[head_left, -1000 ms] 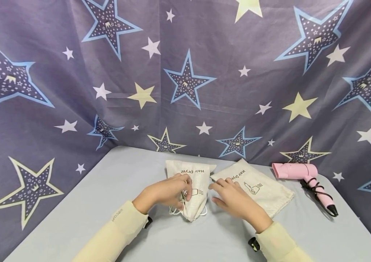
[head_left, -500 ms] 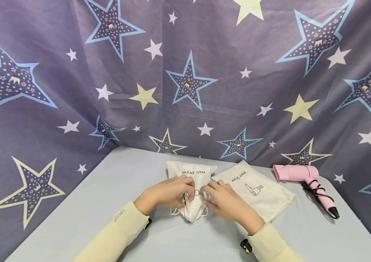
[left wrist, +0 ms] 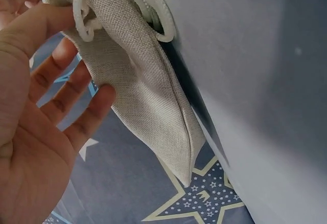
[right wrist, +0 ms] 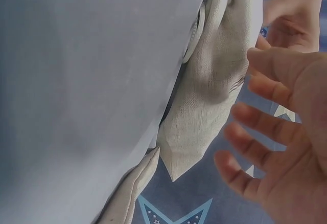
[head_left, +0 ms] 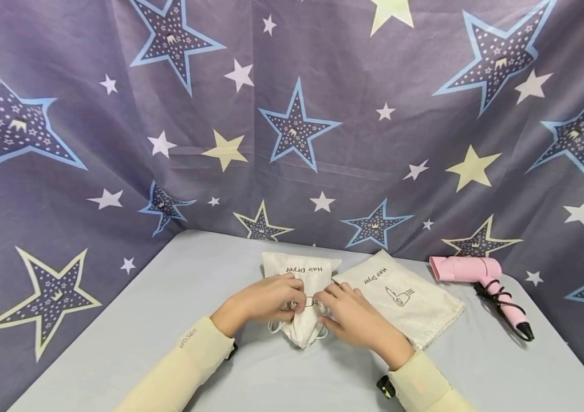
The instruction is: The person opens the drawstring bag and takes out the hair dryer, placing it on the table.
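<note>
A cream drawstring bag (head_left: 302,332) with "Hair Dryer" printed on it lies at the middle of the table, its gathered cord end towards me. My left hand (head_left: 266,297) pinches the bag's cloth on its left side, thumb beside the white cord (left wrist: 163,14); its other fingers spread along the fabric in the left wrist view. On the opposite side my right hand (head_left: 354,315) has its fingertips at the bag's edge. In the right wrist view its fingers are loosely bent and apart. The hands hide part of the printed picture.
A second cream bag (head_left: 402,294) with the same print lies flat just to the right. Beyond it, a pink hair dryer (head_left: 464,269) with its black cord (head_left: 498,300) wound round the handle sits near the right edge. A star-patterned cloth (head_left: 292,183) hangs behind the table (head_left: 168,309).
My right hand has moved left onto the first bag's edge. My left thumb and forefinger have closed together at the cloth. The second bag and hair dryer have stayed in place.
</note>
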Tool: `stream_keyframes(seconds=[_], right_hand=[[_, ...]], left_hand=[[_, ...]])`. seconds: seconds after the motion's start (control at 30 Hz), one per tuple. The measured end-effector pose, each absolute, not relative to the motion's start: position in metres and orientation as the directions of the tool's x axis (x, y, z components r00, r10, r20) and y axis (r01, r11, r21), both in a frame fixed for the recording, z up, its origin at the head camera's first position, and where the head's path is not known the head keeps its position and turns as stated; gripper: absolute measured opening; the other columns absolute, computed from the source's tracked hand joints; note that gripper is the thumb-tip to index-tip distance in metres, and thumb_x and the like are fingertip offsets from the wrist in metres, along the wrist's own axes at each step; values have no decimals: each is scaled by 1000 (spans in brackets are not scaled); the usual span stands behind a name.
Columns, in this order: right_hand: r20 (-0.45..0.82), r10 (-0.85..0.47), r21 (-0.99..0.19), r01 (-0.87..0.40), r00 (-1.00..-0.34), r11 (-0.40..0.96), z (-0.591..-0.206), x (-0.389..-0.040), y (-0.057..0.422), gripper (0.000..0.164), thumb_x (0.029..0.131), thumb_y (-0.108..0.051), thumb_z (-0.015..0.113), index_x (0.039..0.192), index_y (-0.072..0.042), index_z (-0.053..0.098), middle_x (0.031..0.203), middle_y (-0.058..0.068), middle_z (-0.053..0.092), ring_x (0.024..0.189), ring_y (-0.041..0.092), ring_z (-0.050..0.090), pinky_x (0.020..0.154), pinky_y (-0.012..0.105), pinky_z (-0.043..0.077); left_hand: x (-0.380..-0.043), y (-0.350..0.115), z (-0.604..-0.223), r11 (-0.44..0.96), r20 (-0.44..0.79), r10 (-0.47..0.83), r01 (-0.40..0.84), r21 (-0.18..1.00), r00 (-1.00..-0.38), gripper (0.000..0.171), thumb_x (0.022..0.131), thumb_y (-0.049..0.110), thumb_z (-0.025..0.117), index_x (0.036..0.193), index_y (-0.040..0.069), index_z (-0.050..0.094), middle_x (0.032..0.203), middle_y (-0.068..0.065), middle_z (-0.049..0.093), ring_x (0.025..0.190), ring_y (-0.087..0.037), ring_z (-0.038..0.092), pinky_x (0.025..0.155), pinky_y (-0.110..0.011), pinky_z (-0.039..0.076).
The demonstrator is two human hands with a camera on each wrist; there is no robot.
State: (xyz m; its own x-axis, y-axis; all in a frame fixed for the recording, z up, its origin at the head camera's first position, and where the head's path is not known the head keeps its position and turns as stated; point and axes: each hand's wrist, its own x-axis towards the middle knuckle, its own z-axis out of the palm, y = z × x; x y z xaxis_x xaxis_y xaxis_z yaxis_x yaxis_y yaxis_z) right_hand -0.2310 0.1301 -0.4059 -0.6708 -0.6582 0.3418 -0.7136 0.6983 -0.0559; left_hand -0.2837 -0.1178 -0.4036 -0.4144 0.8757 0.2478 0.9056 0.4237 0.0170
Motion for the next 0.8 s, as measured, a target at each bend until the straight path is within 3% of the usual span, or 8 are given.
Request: stream_keyframes(seconds=[0.27,0.43,0.6,0.8], right_hand=[[361,-670,-66,-734,-649,676,-404,-231,132,48,89,-33,77,132,-19,61,118,-2,60,104,17,52,83,37,48],[368,-694,-74,-763,-619,642,-402,-231,135,58,91,-50,71,138,-18,57,124,-3,58,112,17,53,88,42,49],[359,-700,-87,-769,-618,634,-401,-232,136,78,80,-65,75,140,-19,54,127,-4,56,116,17,52,92,45,49],[385,-686,-44,-755,-617,654,-405,-233,136,80,74,-63,81,134,-16,57,119,-2,57,105,19,53,85,43,48]], left_hand=[[-283,-119,-401,396,325,869,918,-3,-373,14,83,16,72,88,25,63,92,9,57,88,-9,48,84,-28,43],[-284,-118,-401,398,379,849,917,4,-370,15,82,13,70,89,24,63,93,9,57,88,-10,49,83,-29,44],[-283,-117,-398,405,427,818,913,49,-385,16,82,9,68,90,23,63,96,9,59,91,-12,50,82,-29,44],[-283,-116,-398,401,481,771,905,141,-417,16,83,9,69,90,22,61,95,9,58,93,-11,51,85,-30,45]])
